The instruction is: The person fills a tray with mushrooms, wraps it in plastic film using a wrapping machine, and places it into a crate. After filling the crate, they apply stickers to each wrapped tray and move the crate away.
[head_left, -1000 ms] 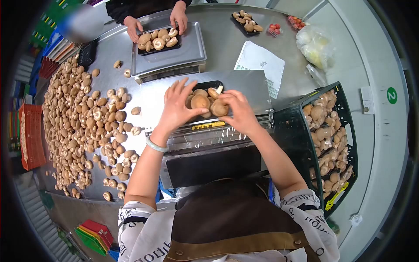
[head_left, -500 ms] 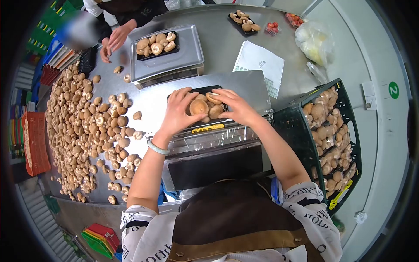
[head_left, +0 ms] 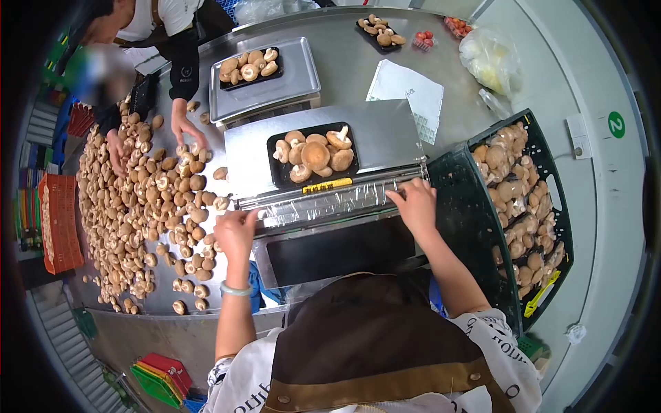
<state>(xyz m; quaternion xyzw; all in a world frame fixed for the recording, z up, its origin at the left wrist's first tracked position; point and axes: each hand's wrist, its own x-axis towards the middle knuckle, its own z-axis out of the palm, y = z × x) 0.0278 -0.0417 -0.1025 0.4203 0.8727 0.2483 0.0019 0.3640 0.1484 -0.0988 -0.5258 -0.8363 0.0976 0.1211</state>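
Note:
A black tray point(head_left: 279, 175) of shiitake mushrooms point(head_left: 316, 156) rests on the metal top of the wrapping machine point(head_left: 385, 141), just beyond both hands. Along the machine's front runs a strip of clear cling film point(head_left: 344, 202), creased and shiny. My left hand point(head_left: 235, 234) pinches at the film's left end, thumb against fingers. At the opposite end my right hand point(head_left: 416, 205) has its fingertips closed on the film edge. A yellow label point(head_left: 327, 186) sits between tray and film.
Loose mushrooms point(head_left: 138, 220) cover the left table, where a co-worker's hands point(head_left: 184, 127) reach in. A scale point(head_left: 303, 69) holds another filled tray point(head_left: 249, 67). On the right stands a dark crate point(head_left: 475, 227) of wrapped packs. Paper point(head_left: 406, 93) lies behind the machine.
Both my hands have left the mushrooms in the tray and moved back and apart to the film's two ends. The co-worker's hands have moved down to the loose mushrooms.

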